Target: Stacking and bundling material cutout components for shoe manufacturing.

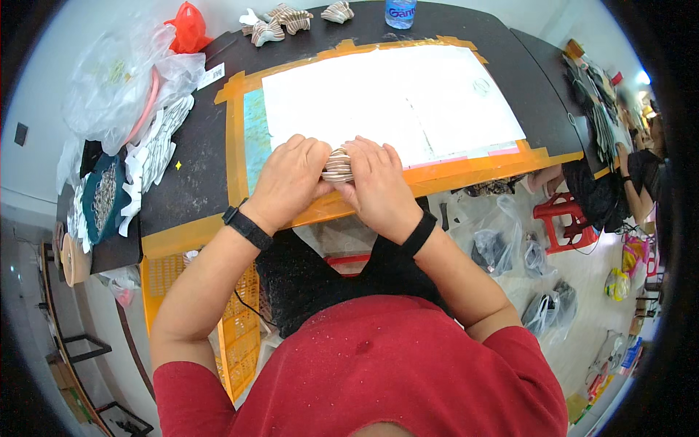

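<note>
My left hand [290, 180] and my right hand [381, 188] meet at the near edge of the table. Between them is a small bunched piece of brown-and-white striped fabric [338, 167], gripped from both sides with curled fingers and thumbs. My fingers cover its ends, so its full shape is hidden. It is held just over the near border of a large white sheet [378, 95]. Similar striped fabric pieces [297, 22] lie in a small group at the far edge, with another striped piece [337, 12] a little to their right.
Orange tape [234, 146] borders the sheet on the dark table [193, 160]. A water bottle [400, 13] stands at the far edge. Plastic bags [109, 91], striped cloth strips [156, 142] and a teal container [105, 195] crowd the left. At right, a person sits near a red stool [564, 222].
</note>
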`<action>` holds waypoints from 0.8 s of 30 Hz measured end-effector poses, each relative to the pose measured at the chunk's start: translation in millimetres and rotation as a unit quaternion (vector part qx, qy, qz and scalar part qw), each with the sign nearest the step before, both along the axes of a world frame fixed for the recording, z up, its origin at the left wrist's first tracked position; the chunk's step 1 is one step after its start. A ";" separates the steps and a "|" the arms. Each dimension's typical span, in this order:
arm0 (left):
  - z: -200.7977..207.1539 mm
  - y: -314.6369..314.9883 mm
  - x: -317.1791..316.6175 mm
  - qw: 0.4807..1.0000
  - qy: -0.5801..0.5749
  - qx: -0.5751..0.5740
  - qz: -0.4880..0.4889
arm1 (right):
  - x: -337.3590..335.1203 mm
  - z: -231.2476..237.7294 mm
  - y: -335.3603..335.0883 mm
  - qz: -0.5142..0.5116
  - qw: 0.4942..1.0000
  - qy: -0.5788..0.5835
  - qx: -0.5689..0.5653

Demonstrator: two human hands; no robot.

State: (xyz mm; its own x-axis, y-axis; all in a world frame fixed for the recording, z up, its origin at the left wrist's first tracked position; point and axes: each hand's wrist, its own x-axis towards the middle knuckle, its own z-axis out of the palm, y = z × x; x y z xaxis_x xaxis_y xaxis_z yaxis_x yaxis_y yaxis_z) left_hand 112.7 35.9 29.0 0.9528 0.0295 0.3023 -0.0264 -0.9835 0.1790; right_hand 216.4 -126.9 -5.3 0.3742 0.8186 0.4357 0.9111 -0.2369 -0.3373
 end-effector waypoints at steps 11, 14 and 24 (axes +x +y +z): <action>-7.7 3.8 -6.4 0.999 0.022 -0.044 0.008 | 4.9 3.9 7.6 0.026 0.999 0.037 0.021; -6.8 5.4 -12.1 0.998 0.027 -0.040 0.040 | 6.8 0.3 7.5 0.024 0.997 0.080 0.003; -9.9 -12.0 -7.5 0.994 0.071 -0.032 0.082 | 1.6 -3.1 11.7 0.009 0.998 0.063 0.020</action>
State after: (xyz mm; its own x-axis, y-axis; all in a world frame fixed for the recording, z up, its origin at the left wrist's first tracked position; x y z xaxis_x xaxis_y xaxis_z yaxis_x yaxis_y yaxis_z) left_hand 105.2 23.9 19.2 0.9663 0.2030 0.1582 0.1633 -0.9587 0.2327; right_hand 218.0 -115.2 -8.4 0.4131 0.8090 0.4181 0.8651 -0.2052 -0.4578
